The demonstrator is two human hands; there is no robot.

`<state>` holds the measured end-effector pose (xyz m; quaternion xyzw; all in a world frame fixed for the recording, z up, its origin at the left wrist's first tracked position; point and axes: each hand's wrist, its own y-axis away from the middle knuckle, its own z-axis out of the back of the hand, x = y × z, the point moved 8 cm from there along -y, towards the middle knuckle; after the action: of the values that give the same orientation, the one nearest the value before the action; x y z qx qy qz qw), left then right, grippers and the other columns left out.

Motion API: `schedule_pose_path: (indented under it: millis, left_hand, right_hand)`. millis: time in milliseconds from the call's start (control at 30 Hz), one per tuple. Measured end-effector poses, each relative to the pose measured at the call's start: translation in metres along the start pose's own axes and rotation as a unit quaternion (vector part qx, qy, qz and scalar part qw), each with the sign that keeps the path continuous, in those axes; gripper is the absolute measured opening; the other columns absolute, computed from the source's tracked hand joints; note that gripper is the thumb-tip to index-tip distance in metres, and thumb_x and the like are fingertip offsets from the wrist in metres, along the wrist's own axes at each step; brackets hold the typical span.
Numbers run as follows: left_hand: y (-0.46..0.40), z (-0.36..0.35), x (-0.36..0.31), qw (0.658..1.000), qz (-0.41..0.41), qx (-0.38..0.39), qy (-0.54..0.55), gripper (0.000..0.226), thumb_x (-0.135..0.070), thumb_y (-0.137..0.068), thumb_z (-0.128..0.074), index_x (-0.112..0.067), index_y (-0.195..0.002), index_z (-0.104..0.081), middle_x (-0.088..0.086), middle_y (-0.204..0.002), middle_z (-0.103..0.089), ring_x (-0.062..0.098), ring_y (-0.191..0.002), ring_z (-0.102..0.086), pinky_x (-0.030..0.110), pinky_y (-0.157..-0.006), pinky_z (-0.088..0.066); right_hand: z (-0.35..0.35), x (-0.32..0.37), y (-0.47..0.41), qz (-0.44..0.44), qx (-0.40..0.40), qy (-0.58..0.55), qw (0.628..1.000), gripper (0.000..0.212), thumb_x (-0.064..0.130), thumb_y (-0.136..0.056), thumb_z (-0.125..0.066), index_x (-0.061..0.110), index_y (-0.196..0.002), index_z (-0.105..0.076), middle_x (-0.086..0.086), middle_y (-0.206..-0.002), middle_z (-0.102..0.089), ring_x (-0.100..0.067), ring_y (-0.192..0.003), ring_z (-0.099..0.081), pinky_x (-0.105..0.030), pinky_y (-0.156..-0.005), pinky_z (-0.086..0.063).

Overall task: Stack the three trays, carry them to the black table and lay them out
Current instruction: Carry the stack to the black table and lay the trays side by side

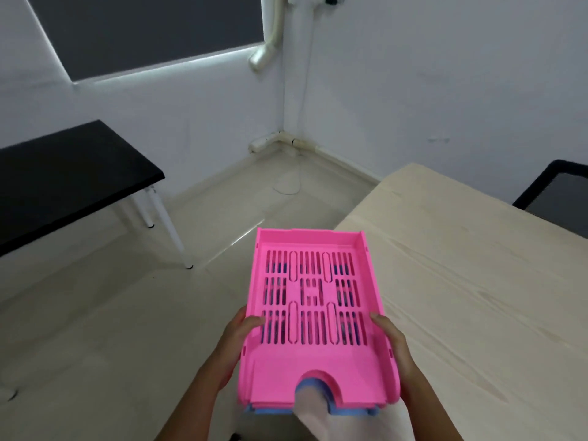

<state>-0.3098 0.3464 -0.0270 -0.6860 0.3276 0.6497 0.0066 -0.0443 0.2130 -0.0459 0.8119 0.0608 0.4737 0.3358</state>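
Observation:
A stack of slotted trays (313,358) hangs in the air in front of me, a pink one on top and a blue edge (350,412) showing underneath. How many trays lie below the pink one I cannot tell. My left hand (237,342) grips the stack's left wall, thumb over the rim. My right hand (393,340) grips the right wall the same way. The black table (63,183) with white legs stands at the far left, apart from the stack.
A light wooden table (477,297) fills the right side, its corner just under the stack's right edge. A black chair (560,198) stands behind it. Pale floor (127,329) lies between me and the black table. White walls meet in a corner ahead.

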Motion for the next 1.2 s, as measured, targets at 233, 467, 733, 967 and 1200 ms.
schedule_pose_path:
  millis: [233,467,733,967,1200]
  left_hand:
    - [0.002,0.139,-0.026,0.995,-0.007,-0.083,0.053,0.053,-0.035,-0.077,-0.07,-0.013,-0.125,-0.064,0.021,-0.111,-0.074,0.041,-0.098,-0.071,0.062,-0.093,-0.052]
    - [0.022,0.268,-0.036,0.975,-0.018,-0.192,0.109,0.051,-0.034,-0.08,-0.071,-0.009,-0.123,-0.063,0.023,-0.108,-0.074,0.042,-0.095,-0.071,0.063,-0.089,-0.053]
    - [0.006,0.367,-0.067,0.949,-0.055,-0.267,0.16,0.053,-0.029,-0.079,-0.066,-0.004,-0.125,-0.06,0.023,-0.105,-0.073,0.035,-0.084,-0.071,0.047,-0.073,-0.059]
    - [-0.032,0.46,-0.127,0.928,-0.086,-0.305,0.195,0.064,-0.033,-0.07,-0.073,-0.001,-0.124,-0.059,0.022,-0.097,-0.073,0.036,-0.079,-0.071,0.047,-0.071,-0.059]
    - [-0.071,0.554,-0.163,0.893,-0.098,-0.361,0.251,0.058,-0.032,-0.073,-0.071,-0.004,-0.123,-0.061,0.025,-0.101,-0.071,0.039,-0.083,-0.069,0.053,-0.078,-0.058]
  right_hand:
    - [-0.145,-0.002,-0.075,0.013,0.062,0.085,0.994,0.082,0.055,-0.067,-0.077,-0.001,-0.125,-0.061,-0.029,-0.121,-0.066,-0.041,-0.099,-0.066,-0.063,-0.107,-0.041]
    - [-0.285,-0.017,-0.134,-0.008,0.128,0.164,0.978,0.07,0.058,-0.071,-0.074,0.008,-0.12,-0.067,-0.023,-0.117,-0.072,-0.044,-0.105,-0.069,-0.066,-0.108,-0.039]
    - [-0.429,0.015,-0.192,0.022,0.226,0.19,0.955,0.058,0.046,-0.078,-0.067,0.004,-0.117,-0.067,-0.027,-0.107,-0.074,-0.043,-0.088,-0.072,-0.052,-0.079,-0.059]
    - [-0.559,0.039,-0.269,0.016,0.287,0.203,0.936,0.062,0.048,-0.074,-0.07,0.002,-0.114,-0.067,-0.023,-0.096,-0.074,-0.04,-0.082,-0.071,-0.05,-0.077,-0.059]
    - [-0.688,0.056,-0.343,0.005,0.333,0.259,0.907,0.057,0.045,-0.078,-0.064,0.005,-0.119,-0.064,-0.018,-0.098,-0.076,-0.034,-0.085,-0.074,-0.044,-0.072,-0.058]
